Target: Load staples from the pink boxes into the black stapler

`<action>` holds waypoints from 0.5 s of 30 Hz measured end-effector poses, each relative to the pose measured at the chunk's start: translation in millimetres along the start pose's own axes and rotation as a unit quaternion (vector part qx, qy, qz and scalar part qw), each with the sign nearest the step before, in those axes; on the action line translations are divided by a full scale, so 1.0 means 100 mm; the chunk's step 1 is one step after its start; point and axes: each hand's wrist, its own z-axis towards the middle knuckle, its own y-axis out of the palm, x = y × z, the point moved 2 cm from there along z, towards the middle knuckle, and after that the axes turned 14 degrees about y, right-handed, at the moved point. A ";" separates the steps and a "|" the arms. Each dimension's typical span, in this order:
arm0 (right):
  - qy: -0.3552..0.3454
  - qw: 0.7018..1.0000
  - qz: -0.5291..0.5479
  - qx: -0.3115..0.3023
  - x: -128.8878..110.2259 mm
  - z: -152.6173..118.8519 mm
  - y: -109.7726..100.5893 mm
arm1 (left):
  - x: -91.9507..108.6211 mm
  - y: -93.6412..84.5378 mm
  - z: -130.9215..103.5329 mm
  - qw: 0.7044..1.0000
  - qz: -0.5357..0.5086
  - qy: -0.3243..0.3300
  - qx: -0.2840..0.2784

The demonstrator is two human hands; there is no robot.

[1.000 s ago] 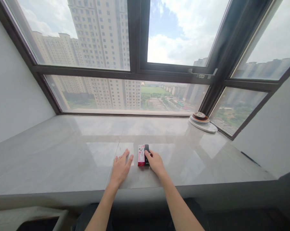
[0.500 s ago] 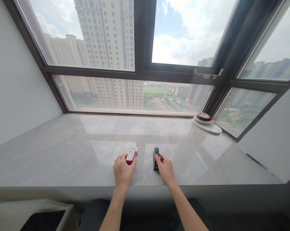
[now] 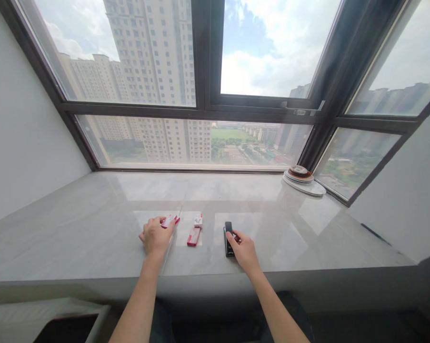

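Observation:
My left hand (image 3: 157, 236) is closed around a small red and white box (image 3: 169, 221), held low at the sill's surface. To its right, a second red and white box (image 3: 194, 236) lies flat. A smaller white piece with red marks (image 3: 198, 219) touches that box's far end; I cannot make out its details. My right hand (image 3: 242, 245) grips a black stapler (image 3: 229, 238) from its right side, thumb on top and fingers curled round. The stapler rests lengthwise on the sill, pointing toward the window.
A pale marble-look window sill (image 3: 104, 238) spans the view. Stacked plates (image 3: 302, 182) stand in the far right corner by the dark window frame (image 3: 311, 150). A white bin-like container (image 3: 57, 309) with a dark inside is below the sill at left.
My left hand has moved left with a red and white box, leaving another box and the small white piece in view. My right hand stays on the stapler.

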 end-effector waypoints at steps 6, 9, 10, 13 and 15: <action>0.002 1.000 -0.019 0.004 0.03 0.02 0.02 | -0.25 -0.21 -0.58 0.999 0.040 -0.018 0.019; 0.007 1.000 -0.025 0.004 0.05 0.03 0.05 | -0.07 -0.29 -0.72 0.999 0.046 -0.002 0.026; 0.008 1.000 -0.026 0.003 0.05 0.03 0.05 | 0.06 -0.29 -0.74 0.998 0.040 0.019 0.035; 0.005 1.000 -0.029 0.003 0.02 0.01 0.05 | 0.56 -0.18 -0.76 0.991 -0.015 0.131 0.009; 0.000 0.999 -0.032 0.007 0.01 0.00 0.05 | 0.83 -0.07 -0.75 0.983 -0.038 0.177 -0.021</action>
